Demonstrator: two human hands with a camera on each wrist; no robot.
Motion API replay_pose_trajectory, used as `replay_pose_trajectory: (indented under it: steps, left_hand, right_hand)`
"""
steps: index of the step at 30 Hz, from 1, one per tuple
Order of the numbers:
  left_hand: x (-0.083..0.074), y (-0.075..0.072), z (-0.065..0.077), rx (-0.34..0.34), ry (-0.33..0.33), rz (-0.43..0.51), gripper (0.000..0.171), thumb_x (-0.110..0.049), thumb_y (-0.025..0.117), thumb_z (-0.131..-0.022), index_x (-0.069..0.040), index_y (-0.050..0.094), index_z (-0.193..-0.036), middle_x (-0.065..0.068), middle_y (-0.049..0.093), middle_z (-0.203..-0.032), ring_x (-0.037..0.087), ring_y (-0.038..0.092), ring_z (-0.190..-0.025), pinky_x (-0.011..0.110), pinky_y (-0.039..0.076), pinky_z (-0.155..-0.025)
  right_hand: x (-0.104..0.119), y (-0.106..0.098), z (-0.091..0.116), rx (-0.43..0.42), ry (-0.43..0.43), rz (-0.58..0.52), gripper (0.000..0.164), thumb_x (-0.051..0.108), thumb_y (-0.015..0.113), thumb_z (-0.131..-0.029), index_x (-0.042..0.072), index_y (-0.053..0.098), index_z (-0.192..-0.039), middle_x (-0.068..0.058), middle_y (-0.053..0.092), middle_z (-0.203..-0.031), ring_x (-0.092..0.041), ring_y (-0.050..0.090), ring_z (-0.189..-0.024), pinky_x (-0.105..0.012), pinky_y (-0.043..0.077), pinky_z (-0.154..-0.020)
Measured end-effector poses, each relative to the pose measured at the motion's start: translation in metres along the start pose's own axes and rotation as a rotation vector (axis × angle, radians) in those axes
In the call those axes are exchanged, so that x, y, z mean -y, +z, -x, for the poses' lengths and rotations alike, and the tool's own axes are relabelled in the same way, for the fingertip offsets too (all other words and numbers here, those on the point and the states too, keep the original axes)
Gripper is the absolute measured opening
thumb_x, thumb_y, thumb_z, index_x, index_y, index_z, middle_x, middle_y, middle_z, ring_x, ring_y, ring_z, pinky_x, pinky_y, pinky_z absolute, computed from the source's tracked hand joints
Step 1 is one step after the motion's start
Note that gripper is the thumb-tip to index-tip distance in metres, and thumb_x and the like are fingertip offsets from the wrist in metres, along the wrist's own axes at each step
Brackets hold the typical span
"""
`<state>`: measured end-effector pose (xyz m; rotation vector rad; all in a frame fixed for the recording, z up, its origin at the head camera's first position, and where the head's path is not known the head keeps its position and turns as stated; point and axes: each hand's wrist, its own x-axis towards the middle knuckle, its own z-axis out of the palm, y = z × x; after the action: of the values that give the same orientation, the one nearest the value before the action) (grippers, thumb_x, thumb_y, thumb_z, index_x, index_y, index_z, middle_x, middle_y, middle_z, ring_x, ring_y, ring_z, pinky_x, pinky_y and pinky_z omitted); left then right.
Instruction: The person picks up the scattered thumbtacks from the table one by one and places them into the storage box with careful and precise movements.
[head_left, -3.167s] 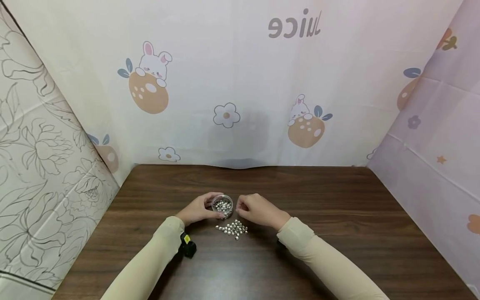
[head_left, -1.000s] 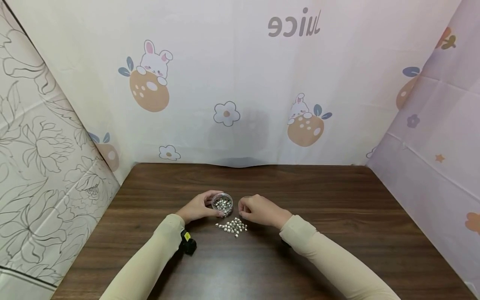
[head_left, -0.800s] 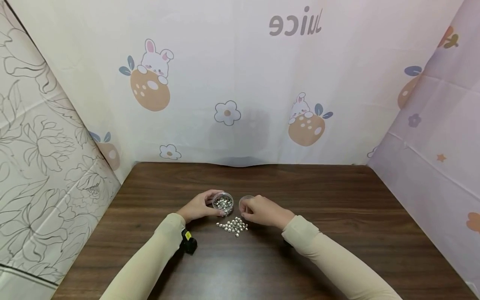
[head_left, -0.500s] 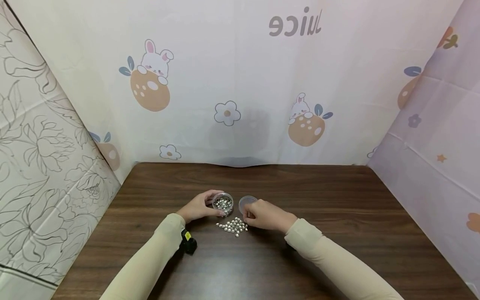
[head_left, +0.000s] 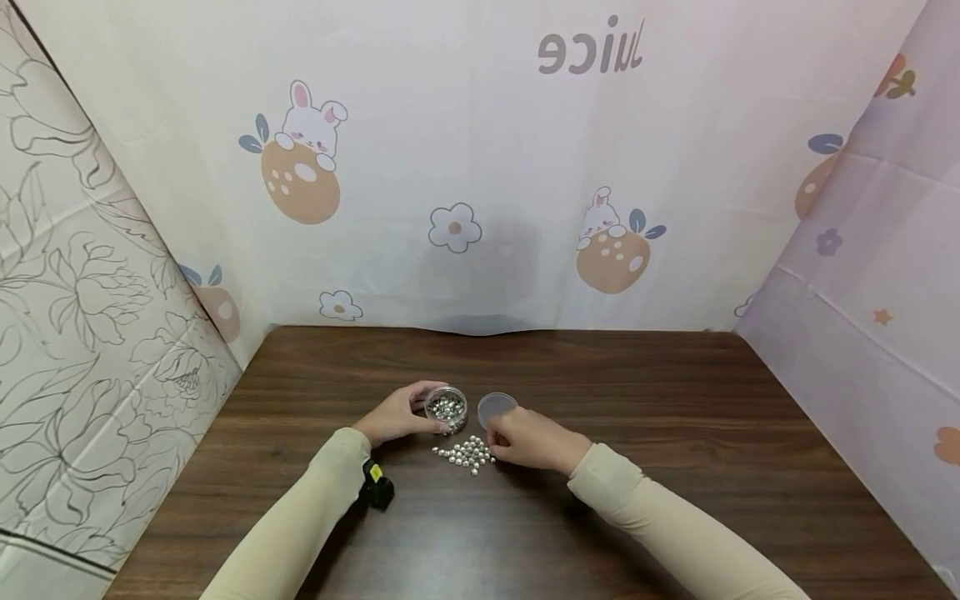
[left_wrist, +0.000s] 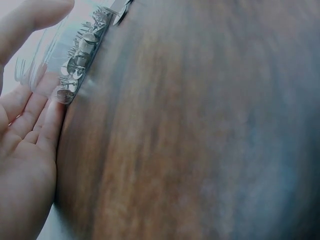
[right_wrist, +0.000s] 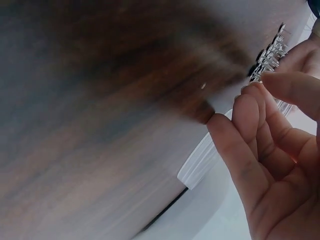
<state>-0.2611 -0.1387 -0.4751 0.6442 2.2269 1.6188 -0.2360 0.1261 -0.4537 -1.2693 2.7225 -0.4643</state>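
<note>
Silver thumbtacks [head_left: 468, 455] lie in a loose pile on the dark wooden table. My left hand [head_left: 400, 417] grips a clear round jar [head_left: 464, 410] behind the pile, thumb on the near side and fingers round the far side. More thumbtacks fill its bottom, seen through the wall in the left wrist view. At the pile's right edge is my right hand [head_left: 536, 440], thumb and fingers curled together close to the tacks. I cannot tell whether a tack is between its fingertips. A clear round lid [head_left: 495, 406] lies just behind that hand, right of the jar.
The wooden table [head_left: 675, 392] ends at a patterned white curtain [head_left: 510, 167] behind and at the sides. A black wrist camera [head_left: 378, 486] hangs under the left sleeve, left of the pile.
My right hand has moved off the lid, toward me and slightly right, to the pile's edge; the lid has come into view. My left hand still holds the jar in place.
</note>
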Motion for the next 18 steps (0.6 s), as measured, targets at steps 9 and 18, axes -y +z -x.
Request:
replay_pose_trajectory:
  steps: [9,18]
  left_hand:
    - [0.001,-0.0002,0.0008,0.005,-0.006,0.001,0.07,-0.016,0.079,-0.075,-0.011,0.045,-0.136,0.017,0.056,-0.126,0.025,0.052,-0.113,0.05,0.042,-0.096]
    - [-0.0022,-0.0005,0.0002,0.01,-0.01,-0.003,0.071,-0.016,0.079,-0.075,-0.009,0.044,-0.136,0.017,0.056,-0.126,0.025,0.051,-0.114,0.051,0.041,-0.097]
  right_hand:
    - [0.0039,-0.0008,-0.0007,0.007,0.015,0.017,0.012,0.014,0.063,-0.086,0.017,0.06,-0.074,0.011,0.051,-0.062,0.0,0.044,-0.052,-0.02,0.041,-0.048]
    - [0.0027,-0.0014,-0.0009,-0.006,0.009,0.051,0.014,0.012,0.062,-0.085,0.018,0.058,-0.072,0.011,0.049,-0.06,0.0,0.043,-0.05,-0.018,0.039,-0.047]
